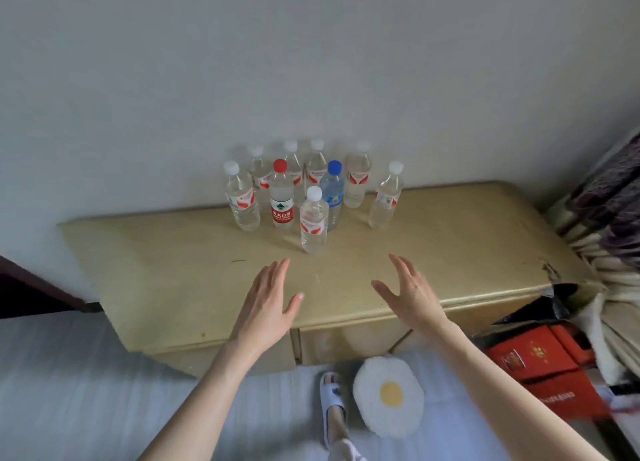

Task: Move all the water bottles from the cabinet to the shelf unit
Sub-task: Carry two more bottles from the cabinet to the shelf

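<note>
- Water bottles: nine, all upright, clustered at centre of frame on the far half of the cabinet top [450, 239], close to the grey wall [311, 62].
- All clear plastic, filled with clear liquid.
- Seven have white caps and red-and-white labels: front one [313, 220] nearest the hands, one at the left end [241, 197], one standing apart on the right [386, 197], four in the back row [258, 169] [292, 164] [316, 164] [357, 176].
- One red-capped bottle [282, 197], white label with a red band and a dark green emblem, left of centre.
- One blue-capped bottle [332, 197], bluish label, just behind-right of the front bottle.
- Back row is blurry; label text unreadable.
- Cabinet: pale yellow-beige, scuffed top, chipped corner at right, drawer fronts visible below the front edge.
- Left hand [266, 304]: grip released, fingers straight and together, thumb out, holding nothing, over the cabinet top below the front bottle.
- Right hand [412, 294]: grip released, fingers spread, holding nothing, over the cabinet top to the lower right of the front bottle.
- Neither hand touches a bottle.
- Lower frame: one fried-egg cushion [388, 396] on the floor, one foot in a white slipper [333, 408] just left of it.
- Lower right: red boxes [540, 363]; patterned fabric [609, 197] at the right edge.
</note>
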The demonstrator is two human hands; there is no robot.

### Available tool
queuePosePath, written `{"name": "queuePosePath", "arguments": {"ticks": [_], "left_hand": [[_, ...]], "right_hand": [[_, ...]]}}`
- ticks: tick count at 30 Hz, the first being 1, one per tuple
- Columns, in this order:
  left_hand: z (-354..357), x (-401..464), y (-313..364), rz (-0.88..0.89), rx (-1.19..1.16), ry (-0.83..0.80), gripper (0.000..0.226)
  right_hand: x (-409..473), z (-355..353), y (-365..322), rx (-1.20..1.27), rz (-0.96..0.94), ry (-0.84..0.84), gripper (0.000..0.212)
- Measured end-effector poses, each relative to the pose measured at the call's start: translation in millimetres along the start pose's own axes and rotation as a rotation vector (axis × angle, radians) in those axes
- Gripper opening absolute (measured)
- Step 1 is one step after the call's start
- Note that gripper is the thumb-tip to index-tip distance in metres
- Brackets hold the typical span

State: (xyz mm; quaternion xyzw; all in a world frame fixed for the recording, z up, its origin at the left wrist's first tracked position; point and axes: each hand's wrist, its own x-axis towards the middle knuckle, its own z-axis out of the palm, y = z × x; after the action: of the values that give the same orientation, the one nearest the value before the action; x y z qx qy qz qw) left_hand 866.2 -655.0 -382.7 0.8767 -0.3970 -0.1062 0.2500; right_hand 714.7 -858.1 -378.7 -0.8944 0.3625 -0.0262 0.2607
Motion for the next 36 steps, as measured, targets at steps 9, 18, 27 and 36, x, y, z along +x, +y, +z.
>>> {"name": "queuePosePath", "arguments": {"ticks": [9,18,27,36], "left_hand": [[26.4,167.9,15.7,-0.159,-0.276,0.005,0.07],[59.1,224.2,12.6,-0.38,-0.431,0.079,0.045],[55.3,235.9,-2.6,-0.443,-0.547,0.136,0.036],[40.7,219.3,-10.6,-0.313,-0.661,0.035,0.026]], "right_hand": [[182.6,-24.5,30.7,0.283,0.209,0.021,0.059],[274.1,-19.0,44.3,0.561,0.268,0.194,0.051],[290.8,-6.3,53.1,0.604,0.208,0.222,0.032],[225.3,-19.4,25.7,0.735,0.201,0.224,0.013]]}}
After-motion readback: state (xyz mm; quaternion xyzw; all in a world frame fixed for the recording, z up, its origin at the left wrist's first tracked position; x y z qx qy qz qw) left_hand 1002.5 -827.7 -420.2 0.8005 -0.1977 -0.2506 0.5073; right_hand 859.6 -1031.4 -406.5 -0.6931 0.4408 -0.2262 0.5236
